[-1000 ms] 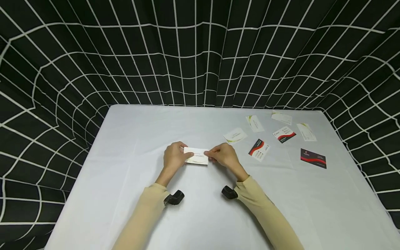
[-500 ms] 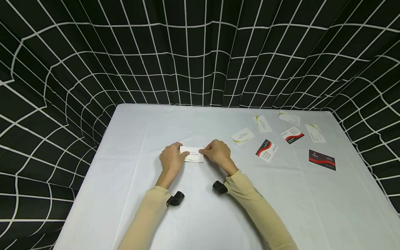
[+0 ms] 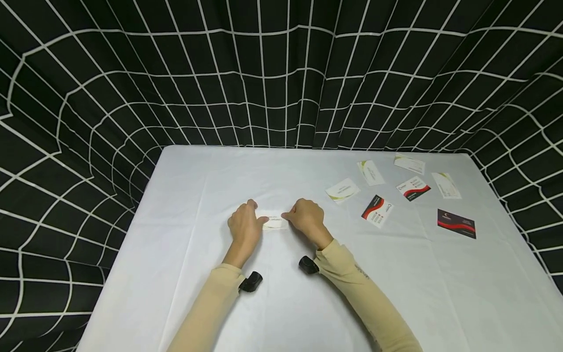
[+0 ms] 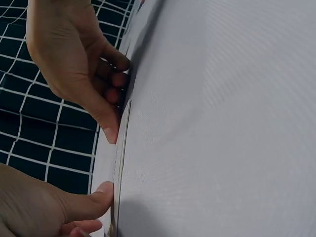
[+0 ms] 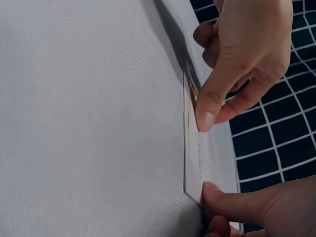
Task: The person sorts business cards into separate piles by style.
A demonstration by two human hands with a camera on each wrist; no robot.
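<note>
Your left hand [image 3: 243, 226] and right hand [image 3: 306, 219] both pinch a white card [image 3: 274, 222] lying on the table [image 3: 308, 303]; its print is too small to read

I see my left hand [image 3: 243, 226] and right hand [image 3: 306, 219] holding a small white card [image 3: 274, 222] by its ends, low on the white desk [image 3: 184, 205]. Six more cards [image 3: 377, 210] lie scattered well apart at far right, under a black grid curtain [image 3: 281, 73].
</note>
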